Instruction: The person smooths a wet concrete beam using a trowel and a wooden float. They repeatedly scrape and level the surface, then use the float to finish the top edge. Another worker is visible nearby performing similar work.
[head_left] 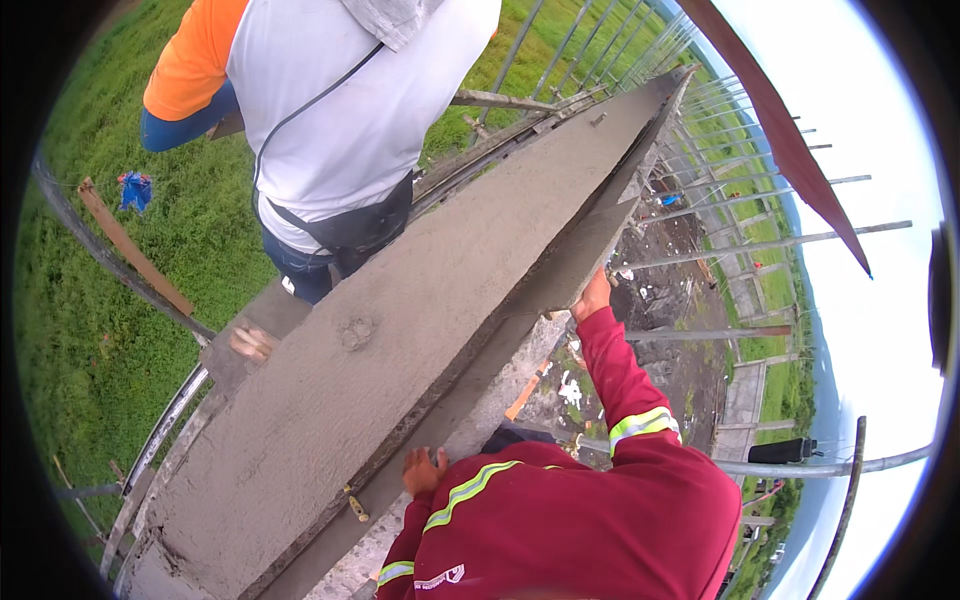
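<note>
My right hand [592, 292], at the end of a maroon sleeve, grips the edge of a grey mortar-coated board [600, 245] along the far side of the channel. My left hand [425, 470] rests lower down by the channel [440, 420], fingers apart and curved, with no tool visible in it. A long sloping band of wet grey mortar [400, 320] runs diagonally across the view, with a rough lump on its surface. A small yellow-handled tool [356, 502] lies at its edge, left of and below my left hand.
A co-worker [320, 130] in a white shirt with orange sleeves stands across the mortar band. Metal poles [740, 245] project along the right over debris-strewn ground [680, 380]. A curved pipe [850, 467] crosses at lower right. Grass [100, 330] lies below on the left.
</note>
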